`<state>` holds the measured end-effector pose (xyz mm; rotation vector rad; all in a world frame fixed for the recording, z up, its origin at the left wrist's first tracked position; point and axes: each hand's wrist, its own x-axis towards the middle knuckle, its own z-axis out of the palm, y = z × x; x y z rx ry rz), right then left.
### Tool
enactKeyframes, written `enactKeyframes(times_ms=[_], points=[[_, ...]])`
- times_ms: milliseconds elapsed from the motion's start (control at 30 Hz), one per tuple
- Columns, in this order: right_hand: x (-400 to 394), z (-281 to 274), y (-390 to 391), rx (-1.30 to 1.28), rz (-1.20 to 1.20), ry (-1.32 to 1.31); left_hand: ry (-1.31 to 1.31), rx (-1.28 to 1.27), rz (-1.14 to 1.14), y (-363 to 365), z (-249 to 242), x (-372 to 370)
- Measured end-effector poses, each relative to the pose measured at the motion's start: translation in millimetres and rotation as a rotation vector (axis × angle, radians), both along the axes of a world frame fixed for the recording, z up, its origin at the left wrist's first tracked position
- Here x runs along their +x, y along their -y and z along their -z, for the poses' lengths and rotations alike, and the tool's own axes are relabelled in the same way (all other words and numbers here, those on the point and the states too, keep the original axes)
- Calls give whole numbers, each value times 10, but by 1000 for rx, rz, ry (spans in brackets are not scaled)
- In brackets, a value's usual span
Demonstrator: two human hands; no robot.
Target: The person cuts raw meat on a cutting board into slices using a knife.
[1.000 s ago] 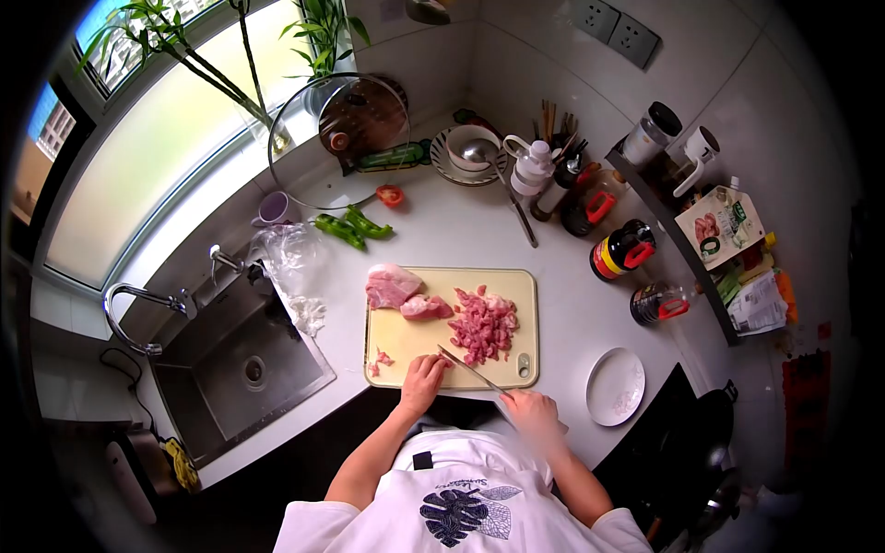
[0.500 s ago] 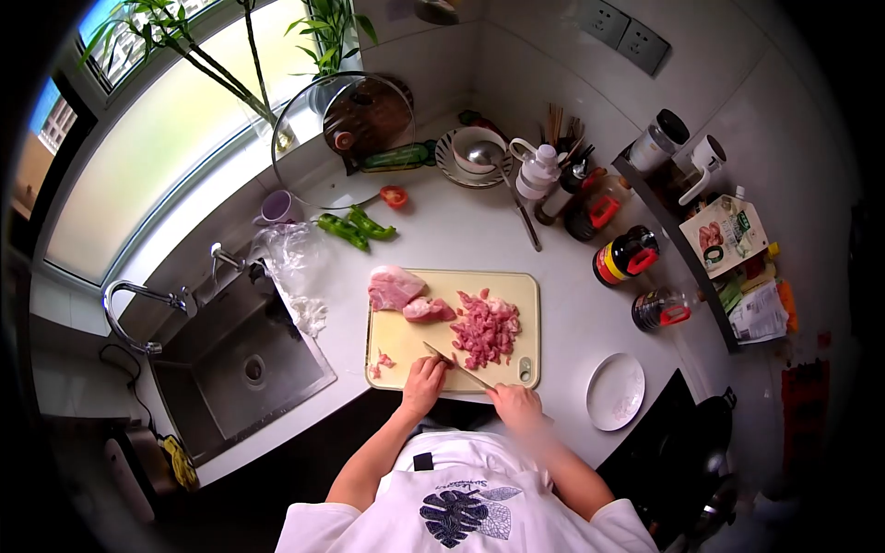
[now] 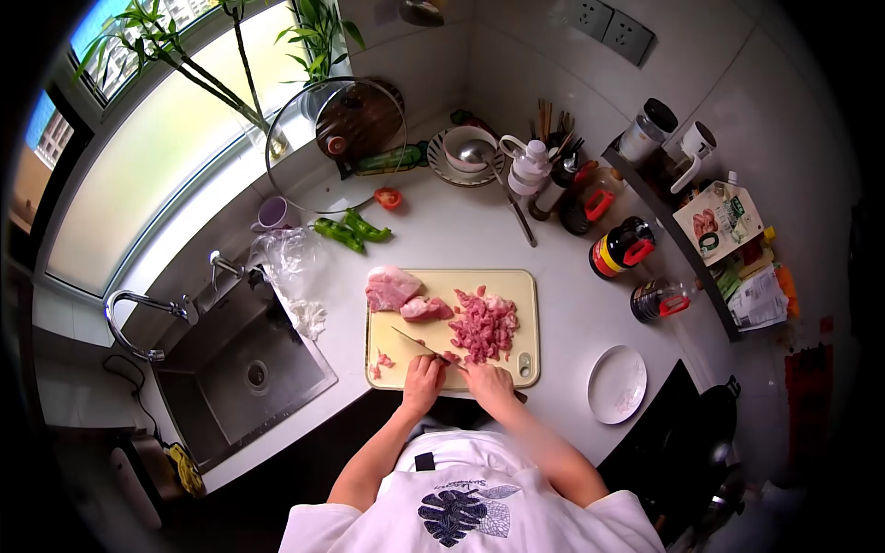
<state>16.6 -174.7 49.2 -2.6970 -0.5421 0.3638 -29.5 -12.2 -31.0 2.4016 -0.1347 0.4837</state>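
Note:
My right hand (image 3: 489, 383) is closed round the handle of a knife (image 3: 417, 342), whose blade slants up and left across the cream cutting board (image 3: 387, 353). Close beside the blade, my left hand (image 3: 424, 382) has its fingers curled down on a small piece of meat (image 3: 449, 358), partly hidden by the fingers. A heap of diced meat (image 3: 484, 324) lies on the board's right half. Two larger chunks, a pale pink one (image 3: 392, 288) and a smaller one (image 3: 426, 309), rest at its upper left. A few meat scraps (image 3: 380, 364) lie at the lower left.
Left of the board are a sink (image 3: 253, 373) and a crumpled plastic bag (image 3: 290, 263). Green peppers (image 3: 341, 233) and a cut tomato (image 3: 388, 198) lie behind. A white plate (image 3: 617, 384) and sauce bottles (image 3: 619, 249) stand to the right.
The knife has slid up and left across the board, and my right hand has moved closer to my left. My left hand stays nearly in place. The view has shifted slightly.

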Motion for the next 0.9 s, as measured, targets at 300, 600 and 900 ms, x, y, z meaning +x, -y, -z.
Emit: enactKeyframes(times_ms=[300,600,900], points=[[-220,-134,860,67,257,-41,41,-161,-6,192,-300,196],[-319,-322,730,98,262,9,-25,6,21,-84,-94,-84],[-323,-373,567,41,180,37,26,-10,60,111,-162,127]])
